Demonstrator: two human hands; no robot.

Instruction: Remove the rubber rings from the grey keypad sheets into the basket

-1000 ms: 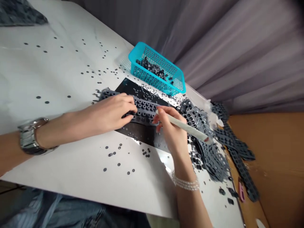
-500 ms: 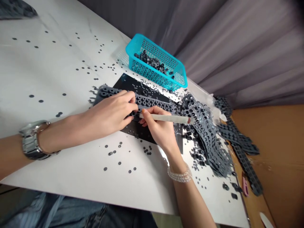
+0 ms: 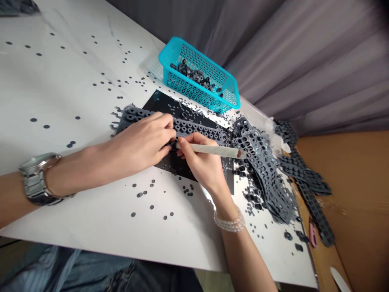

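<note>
A dark grey moulded rubber sheet (image 3: 194, 128) with rows of ring-shaped parts lies across a black mat (image 3: 154, 100). My left hand (image 3: 146, 140) rests over the sheet, its fingers curled and closed at the near edge. The thumb and forefinger almost meet the tip of the tool there. In my right hand (image 3: 203, 160) is a slim, pale, pen-like tool (image 3: 217, 150), gripped like a pencil and pointing left. Its working tip is hidden between the fingers, against the sheet's near edge.
Behind the mat stands a turquoise basket (image 3: 199, 87) holding small black rubber parts. More moulded sheets (image 3: 264, 174) are heaped at the right. Small dark discs (image 3: 139, 194) lie scattered over the white table (image 3: 91, 227). A pink-handled cutter (image 3: 313, 234) lies by the right edge.
The whole view has shifted slightly. Both hands keep nearly the same place on the sheet, and the pale tool stays in my right hand.
</note>
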